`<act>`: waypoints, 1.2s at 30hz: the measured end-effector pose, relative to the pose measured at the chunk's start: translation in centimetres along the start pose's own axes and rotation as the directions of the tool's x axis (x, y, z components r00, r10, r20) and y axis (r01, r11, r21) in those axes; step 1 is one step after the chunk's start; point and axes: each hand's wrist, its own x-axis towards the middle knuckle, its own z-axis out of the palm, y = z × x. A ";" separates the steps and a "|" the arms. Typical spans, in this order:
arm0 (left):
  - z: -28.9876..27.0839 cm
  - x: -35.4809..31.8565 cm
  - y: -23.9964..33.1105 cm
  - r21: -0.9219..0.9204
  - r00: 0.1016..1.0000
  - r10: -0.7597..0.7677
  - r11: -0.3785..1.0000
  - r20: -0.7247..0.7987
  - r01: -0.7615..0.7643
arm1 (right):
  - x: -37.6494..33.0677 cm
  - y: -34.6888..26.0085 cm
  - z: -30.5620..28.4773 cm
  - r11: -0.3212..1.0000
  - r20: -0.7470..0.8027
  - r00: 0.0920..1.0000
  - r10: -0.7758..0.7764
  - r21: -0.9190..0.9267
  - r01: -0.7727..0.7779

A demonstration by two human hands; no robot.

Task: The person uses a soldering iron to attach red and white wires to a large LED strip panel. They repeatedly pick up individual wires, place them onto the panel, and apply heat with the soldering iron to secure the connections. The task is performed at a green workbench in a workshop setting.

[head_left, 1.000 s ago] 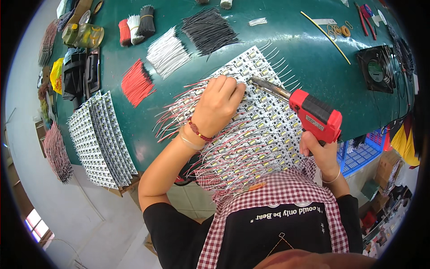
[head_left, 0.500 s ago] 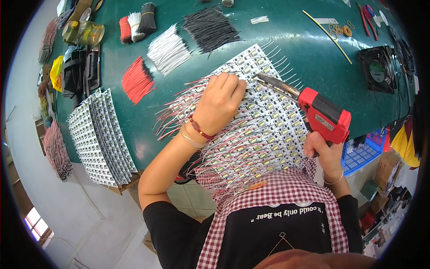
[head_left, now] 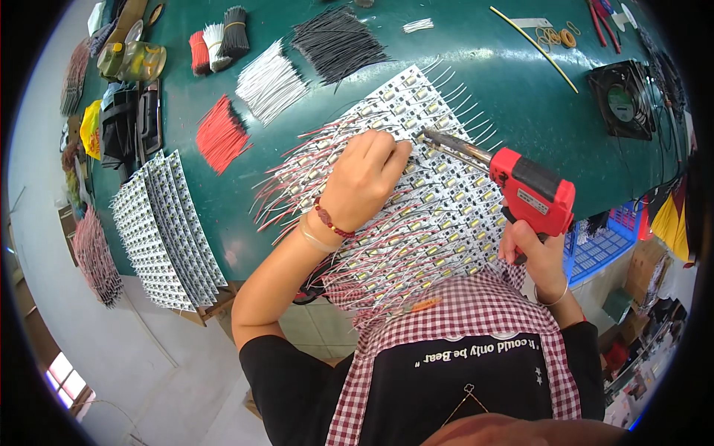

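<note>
A large white panel of small circuit boards [head_left: 407,88] lies slantwise before me, with yellow parts and rows of thin wires on it. My left hand [head_left: 364,178] rests over its left half, thumb and fingers pinched together near the middle; what they hold is hidden. In my right hand [head_left: 539,254] is a red and black soldering gun [head_left: 537,195], gripped by its handle. Its tip meets or hovers just over the panel, right beside my left fingertips; I cannot tell if it touches. Red and white wires [head_left: 279,197] stick out past the panel's left edge.
Loose red wires [head_left: 223,134], white wires [head_left: 271,82] and black wires [head_left: 338,43] lie in piles on the green table [head_left: 513,89]. More panels [head_left: 167,230] are stacked at left. A black fan [head_left: 621,100] stands at right, above a blue basket [head_left: 604,245].
The whole view has shifted slightly. Against the panel, my left fingers and the soldering gun's tip have come a little nearer to me. Both grips look the same.
</note>
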 end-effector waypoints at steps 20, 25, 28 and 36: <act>0.2 -0.3 0.2 0.034 0.999 -0.028 0.999 0.041 0.026 | -0.5 1.0 -0.4 0.999 -0.001 1.000 -0.002 0.045 0.002; 0.2 -0.5 0.4 0.052 0.999 -0.020 0.999 0.050 0.017 | -0.4 1.4 -0.8 1.000 0.050 0.998 -0.029 0.006 0.029; 0.2 -0.5 0.6 0.044 1.000 -0.016 0.999 0.010 0.016 | -0.4 1.5 -0.8 1.000 0.050 0.998 -0.025 0.013 0.024; 0.4 -0.1 0.6 -0.010 0.998 -0.063 0.998 0.030 0.064 | -0.1 1.7 -0.7 1.000 0.059 0.998 -0.006 0.012 0.005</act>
